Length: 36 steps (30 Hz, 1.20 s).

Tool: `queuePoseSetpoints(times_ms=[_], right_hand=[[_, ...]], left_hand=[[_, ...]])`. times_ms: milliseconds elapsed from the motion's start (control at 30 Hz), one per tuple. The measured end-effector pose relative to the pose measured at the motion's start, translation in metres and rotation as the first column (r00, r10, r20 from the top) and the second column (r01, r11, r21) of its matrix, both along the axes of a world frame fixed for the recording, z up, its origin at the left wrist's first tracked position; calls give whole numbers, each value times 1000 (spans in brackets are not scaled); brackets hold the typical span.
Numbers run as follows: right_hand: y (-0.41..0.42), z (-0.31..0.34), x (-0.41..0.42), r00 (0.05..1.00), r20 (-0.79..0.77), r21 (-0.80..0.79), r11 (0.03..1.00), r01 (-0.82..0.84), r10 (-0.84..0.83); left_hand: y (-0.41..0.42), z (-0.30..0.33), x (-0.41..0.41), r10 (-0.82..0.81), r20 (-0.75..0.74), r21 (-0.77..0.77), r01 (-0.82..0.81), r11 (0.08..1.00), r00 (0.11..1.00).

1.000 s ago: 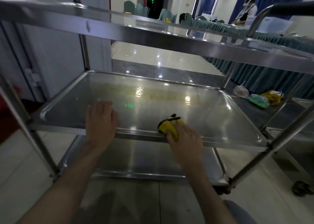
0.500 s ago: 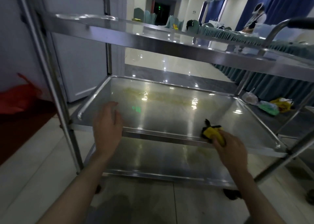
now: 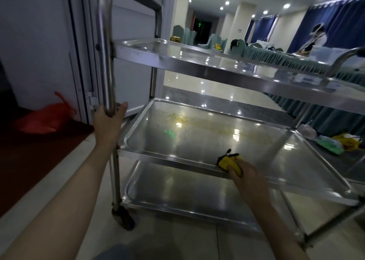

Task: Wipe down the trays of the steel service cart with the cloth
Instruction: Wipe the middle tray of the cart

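The steel service cart has three trays: a top tray, a middle tray with a yellowish smear near its far side, and a bottom tray. My left hand is wrapped round the cart's left upright post from behind, thumb out to the right. My right hand grips a bunched yellow cloth with a dark edge and presses it on the middle tray's near rim.
A red bag lies on the dark floor by the wall at left. Plastic bags lie on the floor beyond the cart at right. A person stands at a long skirted table far right. A cart wheel sits near my left forearm.
My left hand left the middle tray's near rim and took hold of the left post. My right hand slid the cloth rightward along the rim. The view swung left.
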State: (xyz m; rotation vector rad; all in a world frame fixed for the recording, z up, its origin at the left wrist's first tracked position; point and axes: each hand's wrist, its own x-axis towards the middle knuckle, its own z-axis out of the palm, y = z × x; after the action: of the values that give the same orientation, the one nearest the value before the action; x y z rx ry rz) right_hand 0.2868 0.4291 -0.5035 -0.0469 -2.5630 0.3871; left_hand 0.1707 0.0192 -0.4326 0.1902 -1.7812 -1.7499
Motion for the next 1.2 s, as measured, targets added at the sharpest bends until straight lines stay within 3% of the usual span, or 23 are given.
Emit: queuePoseSetpoints(times_ms=[367,567,700,800,967,1200], right_hand=[[-169,-14,-54,979,-70,94,978,-186,193],[-94,-16,-28,986,-51,105,983,-153,159],[-26,-13,-8,988,-136,42,997,-62,67],[-20,-10,-6,984,-167,24,998,-54,57],[-77,-15,-23,988,-116,60,994,-92,99],[-224,-14,-70,973,-38,174,960,-218,227]], left_hand=[[-2,-3,-12,37,26,-81,-35,996,999],[-4,-4,-11,-19,21,-61,20,998,1000],[-8,-5,-13,-58,56,-21,59,998,997],[-11,-4,-11,-103,91,-14,105,994,991],[-11,-1,-10,-110,62,-6,110,994,992],[-9,3,-5,-88,67,-26,90,996,994]])
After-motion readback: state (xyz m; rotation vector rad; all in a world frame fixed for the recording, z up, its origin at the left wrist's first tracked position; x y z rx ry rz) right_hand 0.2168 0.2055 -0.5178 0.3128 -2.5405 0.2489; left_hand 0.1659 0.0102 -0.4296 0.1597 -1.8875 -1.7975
